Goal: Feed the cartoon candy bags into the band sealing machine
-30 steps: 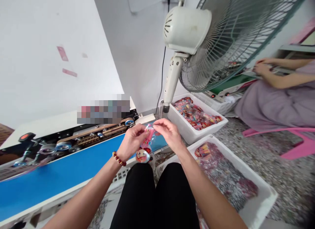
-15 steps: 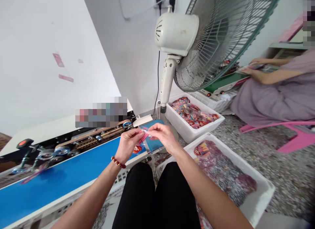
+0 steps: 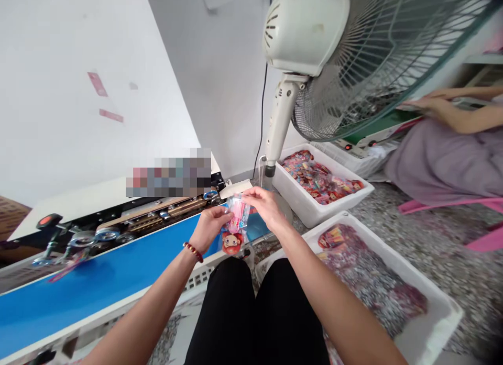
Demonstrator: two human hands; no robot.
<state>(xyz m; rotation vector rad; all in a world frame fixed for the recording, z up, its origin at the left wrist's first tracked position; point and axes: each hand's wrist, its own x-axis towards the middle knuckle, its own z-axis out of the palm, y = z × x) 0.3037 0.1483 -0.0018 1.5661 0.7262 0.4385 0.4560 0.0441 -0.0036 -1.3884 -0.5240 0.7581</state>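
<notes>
A small clear plastic packet point(image 3: 238, 217) with pink contents hangs between my hands over the near edge of the blue conveyor belt point(image 3: 118, 281). At its lower end shows a cartoon doll's face with red hair point(image 3: 232, 242); whether it is inside the packet or a separate piece I cannot tell. My left hand point(image 3: 211, 228), with a beaded bracelet at the wrist, pinches the packet's left side. The upper right corner is held between the thumb and fingers of my right hand point(image 3: 266, 207). A blue surface point(image 3: 257, 226) lies partly hidden behind the right hand.
Left of me runs a machine with rollers point(image 3: 165, 214) along the belt. A large fan point(image 3: 310, 35) stands ahead. On the right, white bins point(image 3: 440, 323) hold many packets, including a farther bin point(image 3: 304, 216). Beyond them a co-worker's arms point(image 3: 451, 111) reach over another green-belted machine.
The packet, earlier bunched between my fingertips, now hangs spread out with its front showing. My hands have moved slightly apart. The whole view has shifted, so the surroundings sit farther right.
</notes>
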